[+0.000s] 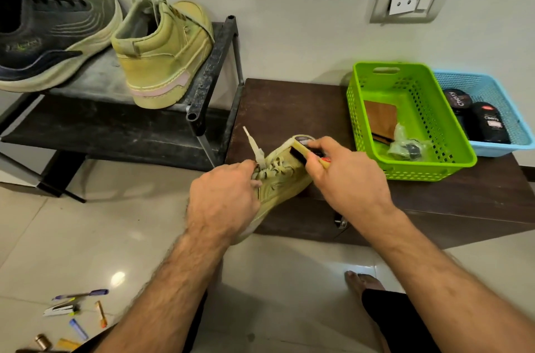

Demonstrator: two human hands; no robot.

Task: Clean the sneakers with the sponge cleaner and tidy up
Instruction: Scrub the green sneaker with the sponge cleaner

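Two hands on one yellow sneaker [282, 179], toe propped on dark bench [289, 104] edge. Left hand [224, 193] curled round lace area, steadying. Right hand [347, 176] fingers clamped on sponge cleaner [301, 150], pad pressed to toe. Matching sneaker [162, 54] waits on shoe rack [211, 63] beside dark running shoe [55, 34].

Risks: shoe overhangs bench; hard push could tip it to floor. Loose lace may snag the sponge.

Writing: polish tins [477, 115] in blue basket [492, 86] read "Cherry". Green basket [405, 121] contents unlabelled.
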